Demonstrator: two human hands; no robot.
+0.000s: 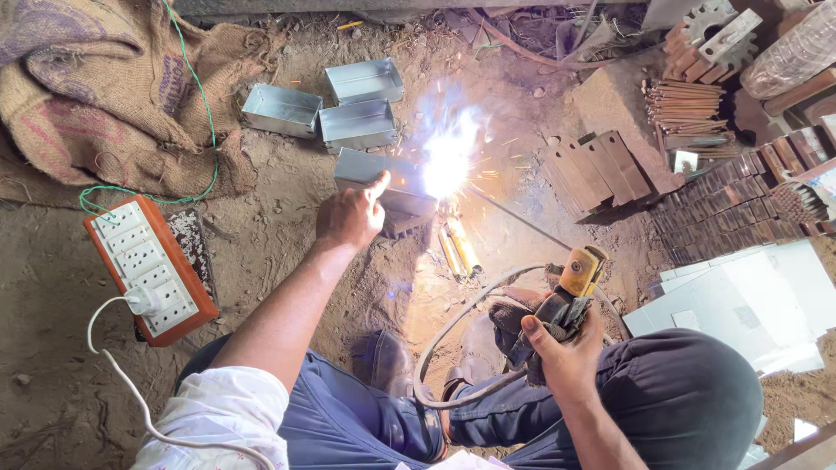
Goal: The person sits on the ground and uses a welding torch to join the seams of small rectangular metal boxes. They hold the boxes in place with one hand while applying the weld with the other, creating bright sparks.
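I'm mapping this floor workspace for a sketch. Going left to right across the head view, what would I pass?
Burlap sack → white socket board → left hand on a metal box → welding flash → right hand gripping the electrode holder → rusty plates → white sheets.

Bare dirt floor (287, 218) is seen throughout, lit by daylight. Burlap sacks (104, 87) are heaped top left; rusty metal strips (740, 200) and white sheets (749, 300) are stacked at right.

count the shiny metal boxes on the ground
4. Three metal boxes sit in a cluster up top: one at left, one behind, one in front. The fourth box is under the left hand, at the welding sparks.
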